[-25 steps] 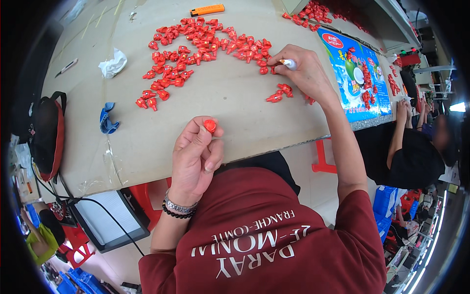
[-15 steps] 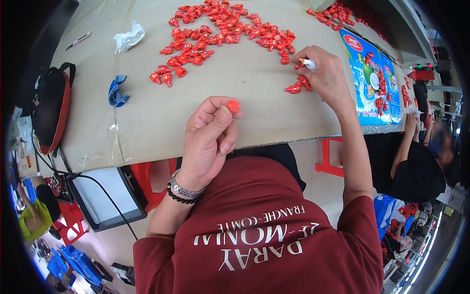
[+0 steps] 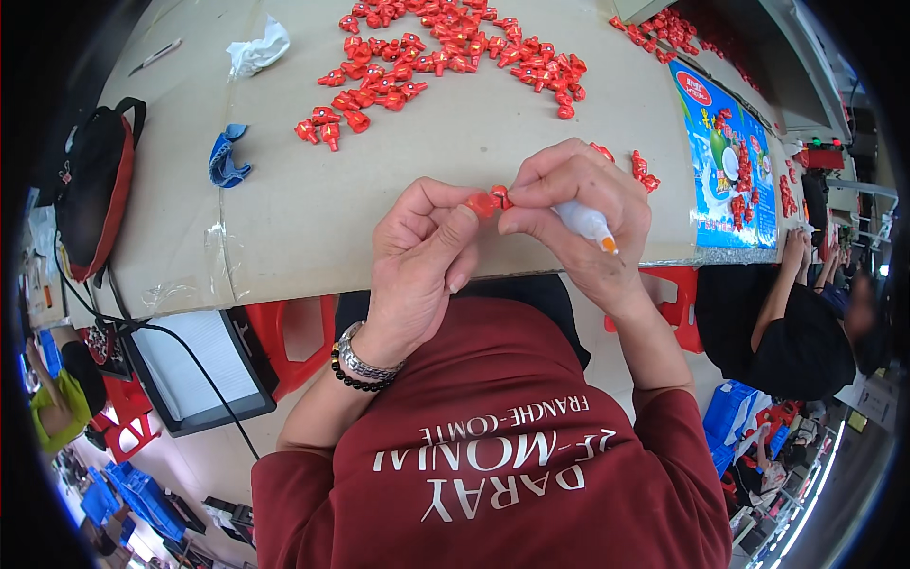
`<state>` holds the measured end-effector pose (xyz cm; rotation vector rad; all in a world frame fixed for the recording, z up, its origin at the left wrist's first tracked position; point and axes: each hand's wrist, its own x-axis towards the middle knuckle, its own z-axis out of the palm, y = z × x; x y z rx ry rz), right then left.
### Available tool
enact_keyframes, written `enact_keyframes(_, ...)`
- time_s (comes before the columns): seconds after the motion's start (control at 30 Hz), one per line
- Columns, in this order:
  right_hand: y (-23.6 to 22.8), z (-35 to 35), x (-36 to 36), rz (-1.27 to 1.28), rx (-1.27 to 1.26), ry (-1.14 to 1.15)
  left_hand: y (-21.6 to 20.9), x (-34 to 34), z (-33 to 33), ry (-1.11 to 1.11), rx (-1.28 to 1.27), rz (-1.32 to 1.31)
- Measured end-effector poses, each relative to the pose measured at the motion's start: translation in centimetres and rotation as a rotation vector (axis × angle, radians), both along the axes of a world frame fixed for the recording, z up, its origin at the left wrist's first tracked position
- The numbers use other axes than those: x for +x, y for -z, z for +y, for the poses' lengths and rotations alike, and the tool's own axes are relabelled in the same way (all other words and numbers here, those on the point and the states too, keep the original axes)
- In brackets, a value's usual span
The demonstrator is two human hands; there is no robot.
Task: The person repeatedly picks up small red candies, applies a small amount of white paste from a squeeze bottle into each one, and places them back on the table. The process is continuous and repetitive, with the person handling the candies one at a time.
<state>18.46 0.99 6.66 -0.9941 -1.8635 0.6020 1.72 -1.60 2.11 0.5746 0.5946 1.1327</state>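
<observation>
My left hand [image 3: 417, 261] pinches a shiny red plastic piece [image 3: 482, 205] between thumb and forefinger, above the near part of the table. Against it, my right hand [image 3: 588, 194] brings a second small red part [image 3: 502, 196] with a dark mark, held at the fingertips. Whether the two pieces are joined or only touch, I cannot tell. Tucked in the right palm is a small white squeeze bottle [image 3: 580, 219], its orange tip pointing down toward the right. Several loose red parts [image 3: 646, 174] lie just beyond the right hand, partly hidden by it.
A large spread of red plastic parts [image 3: 460, 47] covers the table's far middle. To the left lie a crumpled tissue [image 3: 260, 47], a blue fabric scrap [image 3: 227, 157], a pen [image 3: 156, 55] and a black-red bag [image 3: 100, 194]. A blue printed sheet [image 3: 706, 180] bears more parts; a person [image 3: 782, 322] sits beyond.
My right hand has come left from the loose parts, bringing a small red part to the left hand's piece. The bottle's tip has swung from upper left to lower right.
</observation>
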Motion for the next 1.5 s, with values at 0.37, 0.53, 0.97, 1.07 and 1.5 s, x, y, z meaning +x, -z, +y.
enact_keyframes(0.37, -0.1, 0.0, -0.2, -0.112, 0.086, -0.068, 0.3, -0.3, 0.1, -0.033, 0.059, 0.072)
enact_keyframes(0.53, 0.1, -0.1, -0.1, -0.098, 0.032, -0.087, 0.1, -0.5, 0.2, -0.058, 0.099, 0.162)
enact_keyframes(0.97, 1.9, 0.2, 0.4, -0.103, 0.147, -0.119, 0.3, -0.6, 0.6, -0.008, 0.177, 0.331)
enact_keyframes(1.07, 2.7, 0.4, 0.3, -0.098, 0.185, -0.110, 0.6, -0.4, 0.7, -0.037, 0.219, 0.402)
enact_keyframes(1.5, 3.9, 1.4, -0.1, 0.100, 0.043, 0.042, -0.3, -0.5, 2.1, -0.042, 0.156, 0.441)
